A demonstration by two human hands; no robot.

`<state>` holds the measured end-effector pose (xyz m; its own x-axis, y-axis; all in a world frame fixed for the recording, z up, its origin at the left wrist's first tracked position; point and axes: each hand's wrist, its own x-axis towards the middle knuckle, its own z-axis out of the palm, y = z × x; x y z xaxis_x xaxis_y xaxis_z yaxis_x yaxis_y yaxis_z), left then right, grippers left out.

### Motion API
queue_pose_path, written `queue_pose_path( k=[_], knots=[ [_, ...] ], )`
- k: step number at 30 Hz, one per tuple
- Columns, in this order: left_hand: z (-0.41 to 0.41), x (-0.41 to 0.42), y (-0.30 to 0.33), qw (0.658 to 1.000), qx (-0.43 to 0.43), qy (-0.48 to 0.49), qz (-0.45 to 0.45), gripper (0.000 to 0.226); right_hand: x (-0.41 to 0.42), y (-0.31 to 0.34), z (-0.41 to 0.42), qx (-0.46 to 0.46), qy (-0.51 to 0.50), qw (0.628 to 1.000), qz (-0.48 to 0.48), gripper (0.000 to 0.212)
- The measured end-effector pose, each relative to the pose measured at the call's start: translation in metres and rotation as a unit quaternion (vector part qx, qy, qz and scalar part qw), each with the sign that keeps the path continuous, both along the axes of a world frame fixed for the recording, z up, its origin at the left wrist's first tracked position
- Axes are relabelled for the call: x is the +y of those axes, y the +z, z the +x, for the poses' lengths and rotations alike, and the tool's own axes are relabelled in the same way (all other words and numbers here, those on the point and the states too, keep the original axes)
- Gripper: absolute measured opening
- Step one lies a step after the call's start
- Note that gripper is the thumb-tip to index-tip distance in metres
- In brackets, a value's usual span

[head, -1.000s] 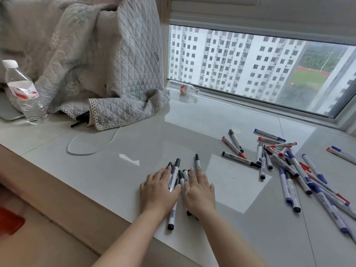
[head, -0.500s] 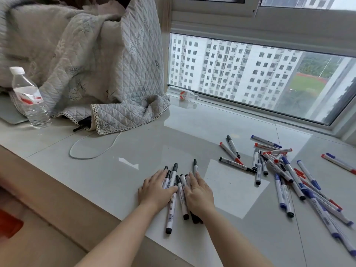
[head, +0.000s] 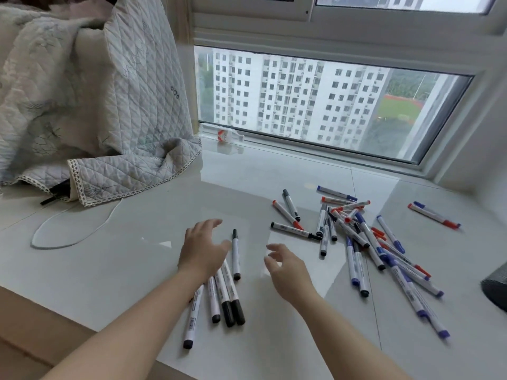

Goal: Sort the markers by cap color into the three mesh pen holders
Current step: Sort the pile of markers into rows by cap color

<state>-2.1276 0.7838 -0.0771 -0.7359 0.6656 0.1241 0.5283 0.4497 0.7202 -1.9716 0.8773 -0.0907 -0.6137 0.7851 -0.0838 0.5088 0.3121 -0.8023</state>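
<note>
Several black-capped markers lie side by side on the pale tiled sill, partly under my left hand. That hand hovers over their upper ends with relaxed fingers and holds nothing. My right hand is lifted just right of the group, fingers loosely curled and empty. A mixed pile of red, blue and black capped markers is scattered to the right. Two more markers lie apart at the far right. A dark mesh pen holder shows at the right edge, mostly cut off.
A quilted blanket is heaped at the back left, with a white cable looping in front of it. A small bottle lies by the window frame. The sill's front edge runs diagonally at lower left.
Both hands have lifted off the black markers and spread apart, the right one moving right. The black markers now lie exposed in a loose row. The camera has tilted, hiding the water bottle.
</note>
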Motion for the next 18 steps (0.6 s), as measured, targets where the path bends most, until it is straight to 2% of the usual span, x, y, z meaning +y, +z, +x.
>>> queue_pose_path(
  k=[3,8,14,18],
  knots=[
    [0.014,0.04,0.013,0.999,-0.002,-0.049,0.013,0.044,0.032,0.008,0.029,-0.018,-0.036,0.998,0.042,0.026],
    [0.032,0.107,0.022,0.99,0.063,-0.125,-0.027,0.044,0.088,0.01,0.069,-0.067,-0.077,0.988,0.115,0.025],
    [0.044,0.182,0.019,0.974,0.086,-0.157,-0.135,0.045,0.135,0.001,0.088,-0.105,-0.076,0.979,0.159,0.026],
    [0.045,0.219,0.007,0.973,0.088,-0.138,-0.164,0.051,0.155,-0.005,0.086,-0.117,-0.056,0.977,0.17,0.029]
  ],
)
